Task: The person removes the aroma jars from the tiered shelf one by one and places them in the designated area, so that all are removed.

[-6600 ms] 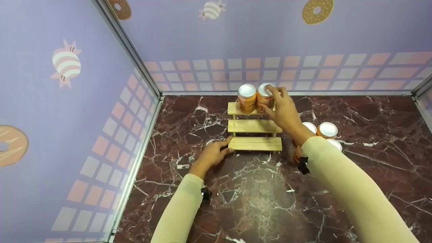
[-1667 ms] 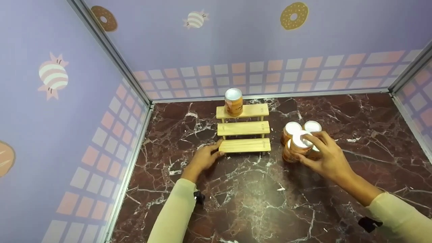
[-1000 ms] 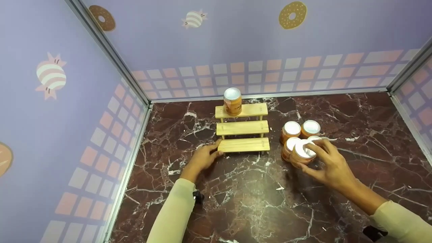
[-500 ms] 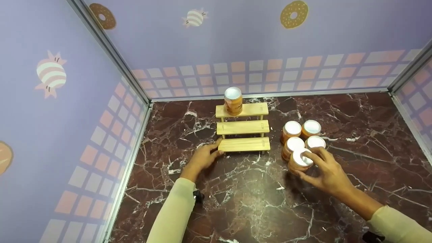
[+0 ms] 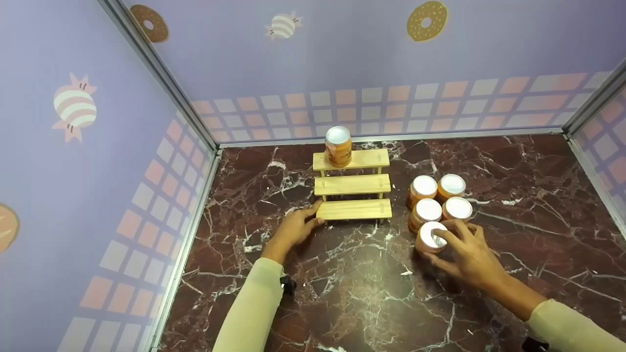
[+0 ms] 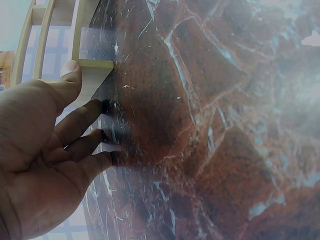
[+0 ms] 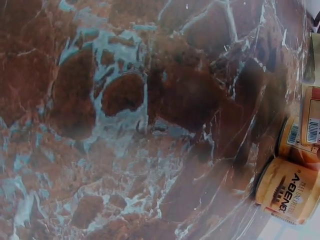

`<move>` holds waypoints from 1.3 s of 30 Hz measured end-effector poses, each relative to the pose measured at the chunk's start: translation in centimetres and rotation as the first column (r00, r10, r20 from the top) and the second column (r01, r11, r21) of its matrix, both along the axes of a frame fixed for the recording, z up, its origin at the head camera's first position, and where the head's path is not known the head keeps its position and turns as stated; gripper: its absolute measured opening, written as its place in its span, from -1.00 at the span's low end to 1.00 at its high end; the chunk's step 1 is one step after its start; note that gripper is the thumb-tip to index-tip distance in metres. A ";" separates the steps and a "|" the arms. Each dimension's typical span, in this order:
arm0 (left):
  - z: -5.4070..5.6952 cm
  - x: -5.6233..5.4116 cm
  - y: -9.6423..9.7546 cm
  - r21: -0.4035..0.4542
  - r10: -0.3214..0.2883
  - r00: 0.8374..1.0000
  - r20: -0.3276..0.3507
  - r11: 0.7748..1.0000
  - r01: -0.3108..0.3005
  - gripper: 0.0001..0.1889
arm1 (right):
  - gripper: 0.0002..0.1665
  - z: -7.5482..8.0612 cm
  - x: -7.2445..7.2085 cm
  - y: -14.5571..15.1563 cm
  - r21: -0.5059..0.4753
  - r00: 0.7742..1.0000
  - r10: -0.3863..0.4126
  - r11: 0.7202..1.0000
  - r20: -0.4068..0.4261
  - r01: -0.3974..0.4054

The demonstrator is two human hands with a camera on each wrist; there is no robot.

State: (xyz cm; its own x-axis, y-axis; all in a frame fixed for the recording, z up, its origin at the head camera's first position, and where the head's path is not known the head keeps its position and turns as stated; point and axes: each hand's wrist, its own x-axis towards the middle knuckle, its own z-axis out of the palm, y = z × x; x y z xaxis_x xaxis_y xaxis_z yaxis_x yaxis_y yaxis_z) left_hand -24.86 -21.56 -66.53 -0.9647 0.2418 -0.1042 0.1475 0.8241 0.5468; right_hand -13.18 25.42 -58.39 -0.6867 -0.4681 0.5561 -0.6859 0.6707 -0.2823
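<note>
In the head view my right hand point(image 5: 467, 256) grips an orange can with a white top point(image 5: 433, 238), thumb on the near side and fingers at the far side. The can stands upright at the front of a cluster, apparently at table level. Behind it are several matching cans point(image 5: 428, 210) on the table. My left hand point(image 5: 293, 230) touches the left end of the bottom step of a three-step wooden stand point(image 5: 353, 210). In the left wrist view its thumb point(image 6: 71, 82) meets the step edge, and other fingertips rest on the table. One can point(image 5: 338, 146) stands on the top step.
Dark red marbled tabletop point(image 5: 352, 293) lies under everything. A purple wall point(image 5: 352, 58) with a metal edging bounds the back, and a patterned panel point(image 5: 73, 195) rises at the left. In the right wrist view, an orange can with printed lettering point(image 7: 290, 192) lies at the right edge.
Two cans stood on the top step earlier, the right one in my right hand. Now one stands there. My right hand brought its can over the cluster, then down in front of it. Left hand stayed.
</note>
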 end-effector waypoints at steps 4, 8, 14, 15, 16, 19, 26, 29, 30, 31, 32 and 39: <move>0.2 0.2 0.1 -0.004 -0.004 1.000 -0.015 1.000 0.004 -0.30 | -0.34 -0.3 0.1 -0.2 0.032 1.000 0.001 0.999 0.006 -0.001; 0.3 0.2 0.1 0.007 0.000 1.000 -0.011 1.000 0.000 -0.30 | -0.20 -0.8 0.2 -0.4 0.042 0.999 -0.016 0.999 0.038 0.014; 0.1 0.1 0.0 0.006 0.011 1.000 0.014 1.000 -0.011 -0.30 | -0.26 -1.2 0.1 -0.5 0.003 0.995 -0.032 0.999 0.095 0.032; 0.1 0.1 0.0 0.004 0.010 1.000 0.017 1.000 -0.010 -0.30 | -0.27 -1.2 0.1 -0.5 -0.003 0.994 -0.036 0.999 0.104 0.037; 0.1 0.0 0.0 -0.001 0.009 1.000 0.019 1.000 -0.009 -0.30 | -0.28 -1.2 0.1 -0.5 -0.006 0.993 -0.041 0.999 0.111 0.042; 0.1 0.0 0.0 -0.006 0.005 1.000 0.021 1.000 -0.005 -0.30 | -0.28 -1.3 0.0 -0.5 -0.012 0.991 -0.051 0.999 0.124 0.053; 0.1 -0.1 0.0 -0.012 -0.001 1.000 0.017 1.000 0.001 -0.30 | -0.26 -1.1 0.0 -0.5 -0.001 0.989 -0.067 0.998 0.128 0.068; 0.1 -0.1 0.0 -0.013 -0.013 1.000 0.000 1.000 0.013 -0.29 | -0.28 -0.9 0.1 -0.5 -0.002 0.988 -0.072 0.997 0.136 0.072; 0.2 -0.1 0.0 -0.012 -0.016 1.000 -0.006 1.000 0.016 -0.29 | -0.29 -0.9 0.1 -0.5 -0.003 0.988 -0.072 0.997 0.138 0.073; 0.2 0.0 0.0 -0.010 -0.018 1.000 -0.010 1.000 0.018 -0.29 | -0.30 -0.8 0.1 -0.6 -0.003 0.988 -0.072 0.997 0.140 0.073; 0.2 0.0 0.0 -0.010 -0.019 1.000 -0.012 1.000 0.019 -0.29 | -0.31 -0.8 0.1 -0.6 -0.003 0.987 -0.072 0.997 0.141 0.073; 0.3 0.2 0.0 -0.006 -0.004 1.000 0.000 1.000 0.004 -0.29 | -0.32 -0.7 0.1 -0.6 0.003 0.983 -0.071 0.997 0.167 0.071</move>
State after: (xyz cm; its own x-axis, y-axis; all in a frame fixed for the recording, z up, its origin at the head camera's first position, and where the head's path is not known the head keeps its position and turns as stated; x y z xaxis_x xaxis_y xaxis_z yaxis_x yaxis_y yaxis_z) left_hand -24.62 -21.59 -66.28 -0.9637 0.2454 -0.1054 0.1512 0.8267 0.5419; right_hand -13.09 24.78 -59.04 -0.8017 -0.4135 0.4316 -0.5794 0.7152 -0.3909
